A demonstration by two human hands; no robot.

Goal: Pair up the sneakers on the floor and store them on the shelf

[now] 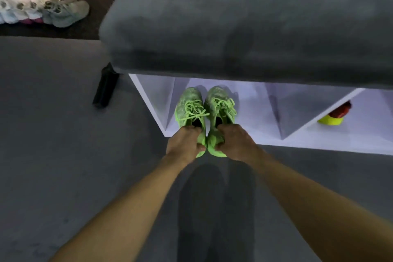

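Left hand (184, 142) grips the heel collar of the left green sneaker (190, 106), fingers curled into the opening. Right hand (233, 141) holds the right green sneaker (221, 104) the same way. Grip on both: fingers curled tight round the heel.

The 2 sneakers sit side by side, touching, toes pointing into the leftmost compartment of the white shelf (263, 134), heels at its front edge. Shelf sits under a grey cushioned bench (244, 17).

Progress, judged: 1 pair matched and nearly stowed; needs a push in and release. A red-and-yellow shoe (335, 114) occupies a compartment to the right. A row of pale sneakers (42, 11) lies far left, well apart; whether they need sorting, cannot tell.
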